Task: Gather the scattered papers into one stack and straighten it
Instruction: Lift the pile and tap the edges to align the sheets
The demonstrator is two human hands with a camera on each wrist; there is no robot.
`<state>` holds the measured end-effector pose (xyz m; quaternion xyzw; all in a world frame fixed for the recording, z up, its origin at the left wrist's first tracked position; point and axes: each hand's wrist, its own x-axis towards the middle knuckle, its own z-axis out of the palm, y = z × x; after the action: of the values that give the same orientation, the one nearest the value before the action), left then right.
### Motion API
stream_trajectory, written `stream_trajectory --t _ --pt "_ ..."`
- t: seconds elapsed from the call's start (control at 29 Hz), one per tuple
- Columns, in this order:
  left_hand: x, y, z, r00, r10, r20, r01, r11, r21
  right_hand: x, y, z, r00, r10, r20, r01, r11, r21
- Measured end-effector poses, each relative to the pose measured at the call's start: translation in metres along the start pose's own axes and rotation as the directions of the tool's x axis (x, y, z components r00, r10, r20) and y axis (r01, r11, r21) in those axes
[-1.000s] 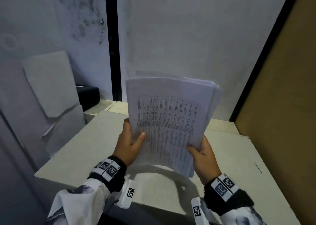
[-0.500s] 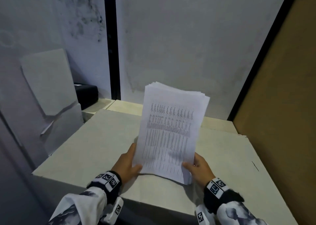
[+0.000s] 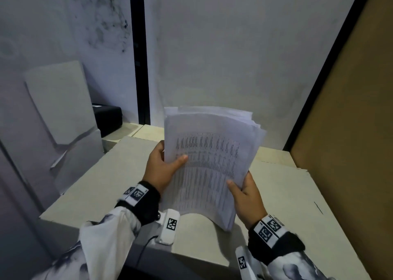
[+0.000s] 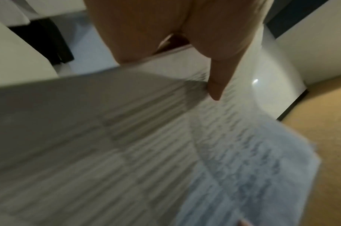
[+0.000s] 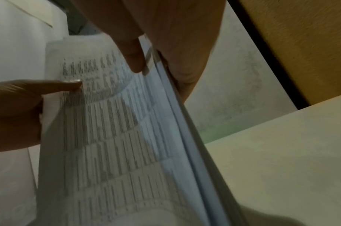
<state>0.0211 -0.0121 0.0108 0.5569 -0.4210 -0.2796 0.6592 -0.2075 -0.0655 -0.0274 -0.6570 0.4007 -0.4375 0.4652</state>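
A stack of white printed papers is held upright above the pale table, bowed, with its top edges fanned unevenly. My left hand grips the stack's left edge, thumb across the printed front. My right hand grips the lower right edge, thumb on the front, fingers behind. In the left wrist view the thumb of my left hand presses on the blurred printed papers. In the right wrist view my right hand pinches the edge of the papers.
A grey wall stands close behind the table. A brown board closes the right side. At the left lean grey flat panels, with a black box behind them.
The stack was lowered with its bottom edge toward the table half a second ago; now both hands have lifted it again and its sheets bow and fan at the top.
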Motion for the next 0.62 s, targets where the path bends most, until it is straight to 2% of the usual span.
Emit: stream_trajectory --t 0.1,0.17,0.24,0.38,0.52,0.62 --pt "0.003 0.016 0.009 0.999 0.044 -0.028 -0.045 0.998 -0.05 0.004 -0.02 0.002 0.998 -0.019 -0.066 0.027 0.992 0.124" --pt "0.004 0.021 0.007 0.994 0.105 -0.031 -0.105 0.994 -0.001 0.006 -0.033 -0.003 0.996 -0.026 -0.084 0.044 0.974 0.224" --pt "0.006 0.026 0.0 0.984 0.174 -0.044 -0.173 0.984 0.029 0.01 -0.045 -0.007 0.993 -0.074 -0.092 0.095 0.964 0.248" --pt "0.012 0.044 -0.011 0.962 0.267 -0.048 -0.265 0.963 0.046 0.024 -0.077 -0.016 0.968 -0.238 -0.081 0.247 0.958 0.145" --pt "0.014 0.058 -0.006 0.945 0.326 -0.004 -0.324 0.94 0.109 0.033 -0.096 -0.018 0.918 -0.392 -0.058 0.393 0.92 -0.006" --pt "0.015 0.057 -0.01 0.9 0.436 0.0 -0.429 0.886 0.173 0.033 -0.094 -0.018 0.879 -0.474 -0.038 0.471 0.879 -0.076"
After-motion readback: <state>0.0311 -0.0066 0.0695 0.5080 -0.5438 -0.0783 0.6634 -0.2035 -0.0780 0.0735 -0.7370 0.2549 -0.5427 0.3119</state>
